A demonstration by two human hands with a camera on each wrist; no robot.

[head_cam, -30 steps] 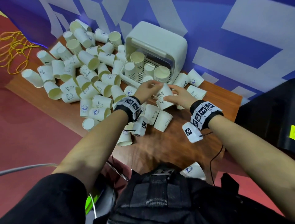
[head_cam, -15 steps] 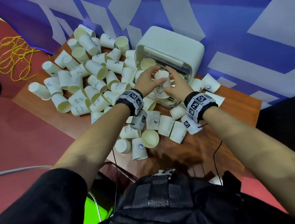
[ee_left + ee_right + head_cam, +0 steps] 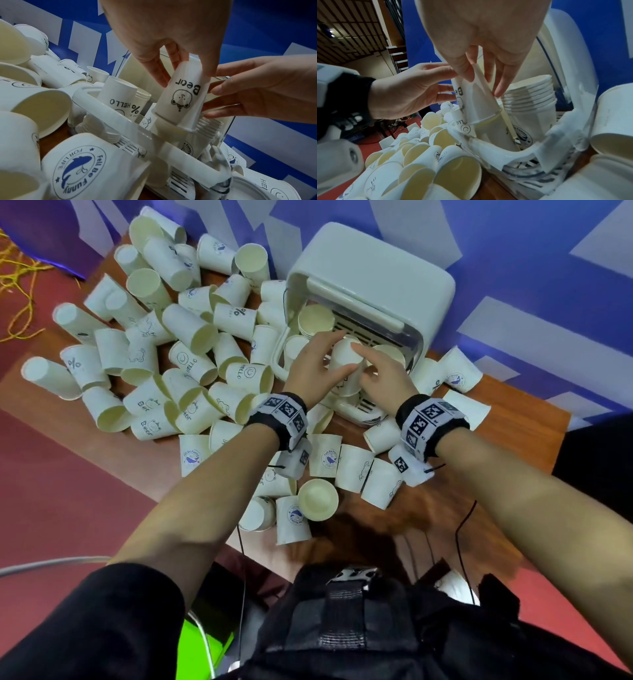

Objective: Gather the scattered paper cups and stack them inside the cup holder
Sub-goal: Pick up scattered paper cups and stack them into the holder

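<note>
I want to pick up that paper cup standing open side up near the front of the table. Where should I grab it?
Take the upright cup by its side wall just under the rim, thumb on one side and fingers opposite, coming down from above. Its mouth faces up and other cups crowd it behind and to its left, so a low sideways reach would likely knock them.

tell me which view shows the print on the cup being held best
The left wrist view: the cup faces it, upside down, showing "Bear" and a bear face. The right wrist view shows the cup side-on, with only the edge of the print. In the head view the left hand and right hand hide most of it.
</note>
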